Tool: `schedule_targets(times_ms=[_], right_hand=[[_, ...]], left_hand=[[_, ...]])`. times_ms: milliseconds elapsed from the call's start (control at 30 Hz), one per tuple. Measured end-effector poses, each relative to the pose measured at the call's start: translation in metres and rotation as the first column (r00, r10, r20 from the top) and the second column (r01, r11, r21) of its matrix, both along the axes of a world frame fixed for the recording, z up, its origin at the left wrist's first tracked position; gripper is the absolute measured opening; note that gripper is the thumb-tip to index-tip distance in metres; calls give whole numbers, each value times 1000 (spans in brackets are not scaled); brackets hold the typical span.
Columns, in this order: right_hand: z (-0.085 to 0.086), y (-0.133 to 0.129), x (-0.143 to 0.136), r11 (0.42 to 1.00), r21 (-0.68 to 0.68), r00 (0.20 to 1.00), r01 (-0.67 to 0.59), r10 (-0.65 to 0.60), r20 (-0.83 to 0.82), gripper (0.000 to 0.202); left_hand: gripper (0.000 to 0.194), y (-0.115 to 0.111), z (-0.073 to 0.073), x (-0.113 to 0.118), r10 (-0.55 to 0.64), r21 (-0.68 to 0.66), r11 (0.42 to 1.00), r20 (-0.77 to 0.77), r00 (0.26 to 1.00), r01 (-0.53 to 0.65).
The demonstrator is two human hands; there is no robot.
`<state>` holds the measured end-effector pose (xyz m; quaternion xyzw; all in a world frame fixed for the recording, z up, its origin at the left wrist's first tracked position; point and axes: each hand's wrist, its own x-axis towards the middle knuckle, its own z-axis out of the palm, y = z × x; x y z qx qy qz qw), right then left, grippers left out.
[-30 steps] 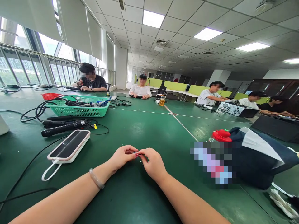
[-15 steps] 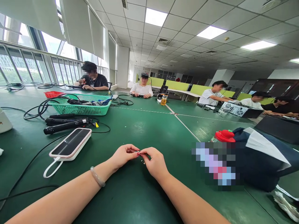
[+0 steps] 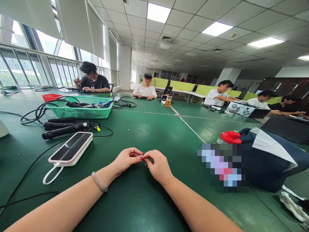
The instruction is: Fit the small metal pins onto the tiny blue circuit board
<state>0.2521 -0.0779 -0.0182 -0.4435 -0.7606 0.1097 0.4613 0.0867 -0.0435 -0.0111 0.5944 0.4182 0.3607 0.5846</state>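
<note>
My left hand (image 3: 127,160) and my right hand (image 3: 158,165) meet above the green table (image 3: 142,199), fingertips touching. Both are closed in a pinch. Between the fingertips sits something tiny, mostly hidden, that I cannot make out. A small metallic piece (image 3: 146,165) shows just below my right fingertips; whether it lies on the table or hangs from the fingers I cannot tell. A bangle circles my left wrist.
Left of my hands lie a phone (image 3: 72,146) on a white power bank, black tool handles (image 3: 65,130) and a green basket (image 3: 83,112) of cables. To the right are a red-lidded bottle (image 3: 231,137), a dark bag (image 3: 262,164) and a blurred-out patch. Several people sit farther off.
My hands stay pinched together, with hardly any shift of the fingers. The whole view has turned slightly, so things appear a little farther left.
</note>
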Motion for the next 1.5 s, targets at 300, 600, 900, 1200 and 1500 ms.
schedule_targets(times_ms=[300,600,900,1200,1500], right_hand=[[0,0,1,1000,16,999,-22,22,24,10],[1,0,2,999,-47,999,-8,11,48,9],[7,2,18,935,-350,967,53,39,250,14],[-1,8,23,922,-388,915,-2,158,371,6],[-2,7,19,941,-331,927,72,59,370,10]], left_hand=[[32,-1,1,0,-15,5,1000,13,1000,15],[30,-1,2,0,-22,-6,1000,8,1000,22],[34,0,0,0,-8,-23,1000,5,1000,8],[35,0,0,0,-36,-34,999,23,999,37],[29,1,-3,-2,-58,-1,998,16,998,58]])
